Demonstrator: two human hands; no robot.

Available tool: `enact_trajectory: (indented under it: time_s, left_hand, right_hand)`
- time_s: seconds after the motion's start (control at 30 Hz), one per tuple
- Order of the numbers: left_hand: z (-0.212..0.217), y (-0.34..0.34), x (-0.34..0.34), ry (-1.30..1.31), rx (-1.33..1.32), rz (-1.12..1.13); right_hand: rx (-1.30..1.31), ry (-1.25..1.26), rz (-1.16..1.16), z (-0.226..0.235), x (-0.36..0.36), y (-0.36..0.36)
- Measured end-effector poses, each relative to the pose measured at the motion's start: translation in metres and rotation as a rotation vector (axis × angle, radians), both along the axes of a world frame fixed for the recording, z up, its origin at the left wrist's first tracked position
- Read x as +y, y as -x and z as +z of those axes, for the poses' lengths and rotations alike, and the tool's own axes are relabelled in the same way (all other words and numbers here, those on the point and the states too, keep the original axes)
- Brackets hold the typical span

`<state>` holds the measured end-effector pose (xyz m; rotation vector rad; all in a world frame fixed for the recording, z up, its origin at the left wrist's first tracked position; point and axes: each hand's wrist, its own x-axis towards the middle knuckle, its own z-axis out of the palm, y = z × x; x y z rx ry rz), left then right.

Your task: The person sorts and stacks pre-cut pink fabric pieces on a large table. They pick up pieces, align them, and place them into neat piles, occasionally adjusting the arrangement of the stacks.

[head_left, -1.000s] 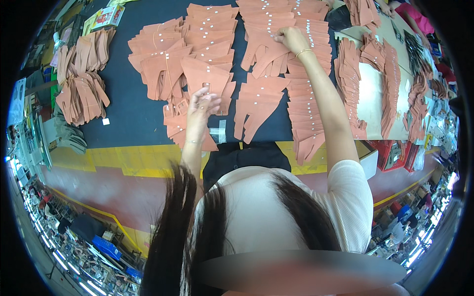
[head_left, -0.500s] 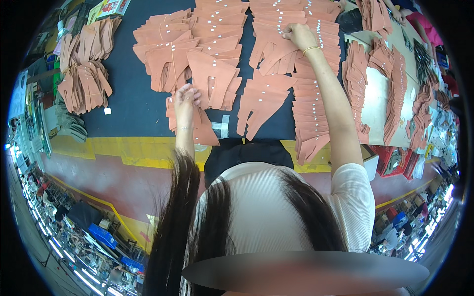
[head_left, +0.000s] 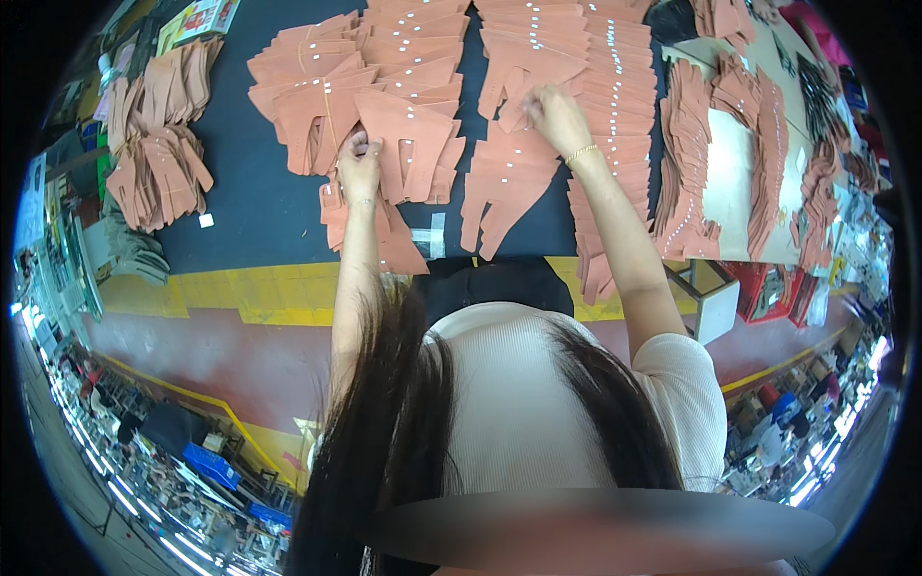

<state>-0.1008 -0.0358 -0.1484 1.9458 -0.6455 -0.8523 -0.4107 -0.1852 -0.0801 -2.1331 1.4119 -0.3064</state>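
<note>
Many flat salmon-brown cut pieces with small white stickers lie in overlapping rows on a dark table top [head_left: 240, 206]. My left hand [head_left: 359, 165] pinches the edge of one brown piece [head_left: 408, 144] near the middle of the left group. My right hand [head_left: 557, 117] reaches farther out and grips a brown piece [head_left: 514, 91] in the middle row, beside a long column of stacked pieces [head_left: 615, 106]. A thin bracelet shows on my right wrist. My long dark hair and white top fill the lower part of the view.
A heap of brown pieces [head_left: 154, 158] lies at the table's left end. More stacks [head_left: 687, 144] rest on a pale board [head_left: 730, 168] at the right. A yellow strip [head_left: 259, 293] runs along the table's near edge. Cluttered bins and boxes line the floor below.
Both hands have reached farther onto the table. My left hand went from hovering with spread fingers to pinching a piece; my right hand shifted left and took hold of another.
</note>
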Motion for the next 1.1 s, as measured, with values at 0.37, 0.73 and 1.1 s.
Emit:
enact_trajectory:
  time_s: [0.37, 0.73, 1.1]
  left_hand:
    - [0.001, 0.000, -0.022, -0.029, -0.043, -0.012]
    - [0.023, -0.001, -0.032, -0.053, -0.138, -0.025]
    - [0.027, 0.003, -0.029, -0.040, -0.405, -0.064]
  right_hand:
    - [0.152, 0.124, 0.059, -0.047, 0.091, 0.018]
    - [0.156, 0.283, 0.050, -0.064, 0.124, 0.010]
    - [0.170, 0.274, 0.036, -0.043, 0.160, 0.006]
